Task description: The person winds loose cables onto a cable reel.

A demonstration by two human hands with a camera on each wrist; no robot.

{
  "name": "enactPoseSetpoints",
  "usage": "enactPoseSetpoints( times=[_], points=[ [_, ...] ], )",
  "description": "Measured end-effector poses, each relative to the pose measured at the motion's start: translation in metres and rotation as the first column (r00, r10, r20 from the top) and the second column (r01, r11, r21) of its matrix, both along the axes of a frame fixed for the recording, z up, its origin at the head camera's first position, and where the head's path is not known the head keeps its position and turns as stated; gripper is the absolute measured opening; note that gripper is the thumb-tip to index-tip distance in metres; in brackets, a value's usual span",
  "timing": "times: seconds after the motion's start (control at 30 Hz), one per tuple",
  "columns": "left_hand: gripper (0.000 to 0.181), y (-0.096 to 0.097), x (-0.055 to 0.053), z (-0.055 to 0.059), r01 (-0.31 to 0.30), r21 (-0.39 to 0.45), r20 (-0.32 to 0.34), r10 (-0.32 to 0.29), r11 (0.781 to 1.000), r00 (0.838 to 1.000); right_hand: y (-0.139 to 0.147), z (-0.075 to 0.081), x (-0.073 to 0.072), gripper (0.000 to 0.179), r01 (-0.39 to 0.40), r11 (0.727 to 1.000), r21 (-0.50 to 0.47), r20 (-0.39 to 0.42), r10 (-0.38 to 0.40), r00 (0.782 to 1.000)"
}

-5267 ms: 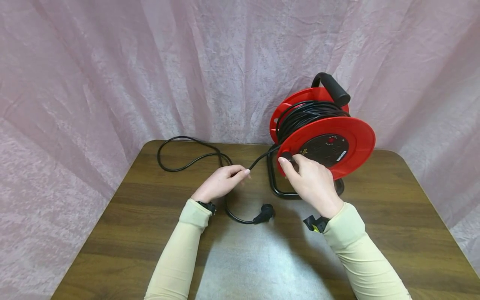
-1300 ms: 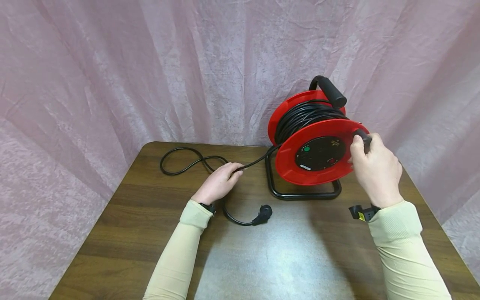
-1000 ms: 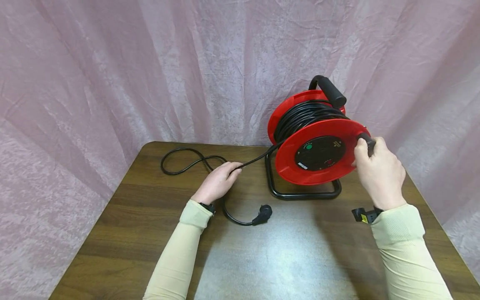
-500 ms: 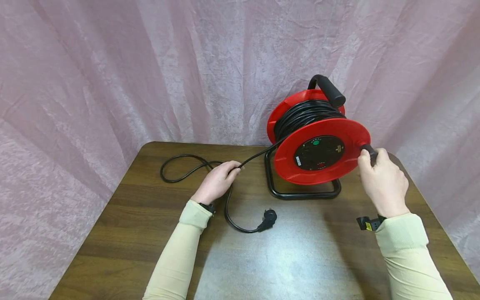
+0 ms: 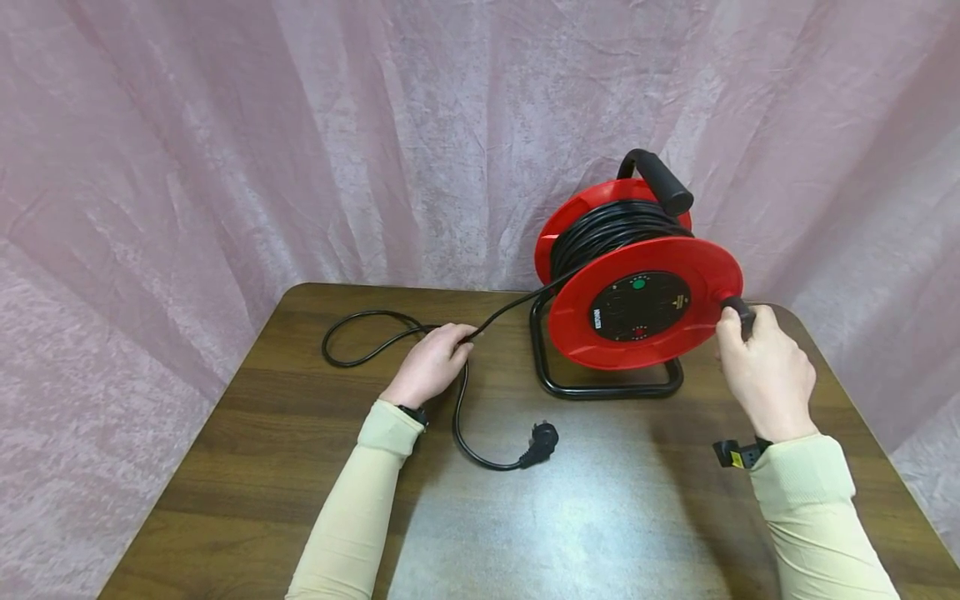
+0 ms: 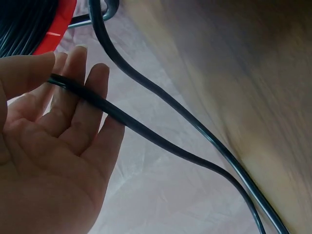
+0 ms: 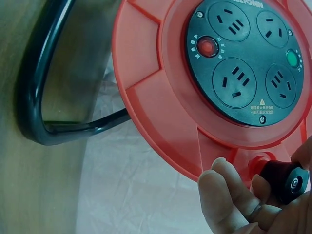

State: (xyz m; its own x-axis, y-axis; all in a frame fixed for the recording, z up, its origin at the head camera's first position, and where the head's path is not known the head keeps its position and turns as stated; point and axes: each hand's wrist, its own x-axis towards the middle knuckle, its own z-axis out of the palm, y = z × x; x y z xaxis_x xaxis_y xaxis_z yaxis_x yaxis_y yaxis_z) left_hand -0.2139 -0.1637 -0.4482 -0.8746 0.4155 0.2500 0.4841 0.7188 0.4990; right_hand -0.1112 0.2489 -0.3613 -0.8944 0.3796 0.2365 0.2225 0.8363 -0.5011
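Note:
A red cable reel [image 5: 577,325] wound with black cable [image 5: 618,225] stands at the back right of the table in the head view. My right hand [image 5: 768,367] grips the black crank knob [image 5: 738,315] at the right of its front disc; in the right wrist view, fingers and thumb surround that knob [image 7: 285,180]. Left of the reel, my left hand [image 5: 431,362] holds the cable lightly between thumb and fingers. In the left wrist view the cable [image 6: 146,131] crosses the fingers. Its plug [image 5: 542,442] lies on the table in front of the reel.
A loose loop of cable [image 5: 325,337] lies on the wooden table [image 5: 247,467] left of my left hand. The reel's black tube stand [image 5: 600,392] rests on the tabletop, with a carrying handle [image 5: 663,183] above. A pink curtain [image 5: 420,150] hangs behind.
The knob has swung from the disc's left side to its right, then lower, my right hand following as the disc turned. The plug shifted slightly right and nearer; the loose loop changed shape.

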Motion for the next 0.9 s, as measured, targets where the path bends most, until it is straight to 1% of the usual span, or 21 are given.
enactPoseSetpoints(
  times=[0.13, 0.27, 0.37, 0.5, 0.6, 0.67, 0.77, 0.83, 0.9],
  points=[
    [0.034, 0.000, -0.001, 0.000, 0.022, -0.015, -0.007, -0.022, 1.000, 1.000, 0.001, -0.002, 0.001, 0.061, 0.007, 1.000, -0.010, -0.010, -0.007, 1.000],
    [0.044, -0.002, 0.000, 0.000, 0.045, -0.064, 0.006, -0.045, 0.997, 0.999, 0.001, -0.003, 0.001, 0.061, 0.011, 1.000, -0.025, -0.018, -0.012, 1.000],
    [0.049, -0.003, 0.001, -0.001, 0.047, -0.092, 0.022, -0.045, 0.995, 0.999, -0.001, -0.005, 0.000, 0.062, 0.017, 0.999, -0.045, -0.023, -0.018, 1.000],
    [0.048, -0.004, 0.001, -0.002, 0.040, -0.080, 0.058, -0.035, 0.996, 0.998, -0.005, -0.006, -0.002, 0.062, 0.052, 0.996, -0.079, -0.032, -0.055, 0.998],
    [0.052, -0.003, 0.002, -0.004, 0.043, -0.067, 0.092, -0.037, 0.997, 0.995, -0.006, -0.009, -0.002, 0.061, 0.089, 0.991, -0.099, -0.035, -0.092, 0.995],
    [0.053, -0.003, 0.003, -0.005, 0.043, -0.068, 0.098, -0.036, 0.997, 0.995, -0.006, -0.011, -0.001, 0.061, 0.102, 0.989, -0.106, -0.036, -0.107, 0.994],
    [0.049, -0.002, 0.003, -0.005, 0.045, -0.069, 0.070, -0.040, 0.997, 0.997, -0.007, -0.013, -0.001, 0.060, 0.114, 0.988, -0.109, -0.032, -0.118, 0.992],
    [0.044, -0.002, 0.002, -0.004, 0.039, -0.064, 0.031, -0.037, 0.997, 0.999, -0.006, -0.013, -0.001, 0.060, 0.112, 0.988, -0.108, -0.026, -0.115, 0.993],
    [0.039, -0.002, 0.001, -0.002, 0.017, -0.060, -0.015, -0.018, 0.998, 1.000, -0.006, -0.013, -0.003, 0.060, 0.104, 0.989, -0.104, -0.021, -0.107, 0.994]
  ],
)
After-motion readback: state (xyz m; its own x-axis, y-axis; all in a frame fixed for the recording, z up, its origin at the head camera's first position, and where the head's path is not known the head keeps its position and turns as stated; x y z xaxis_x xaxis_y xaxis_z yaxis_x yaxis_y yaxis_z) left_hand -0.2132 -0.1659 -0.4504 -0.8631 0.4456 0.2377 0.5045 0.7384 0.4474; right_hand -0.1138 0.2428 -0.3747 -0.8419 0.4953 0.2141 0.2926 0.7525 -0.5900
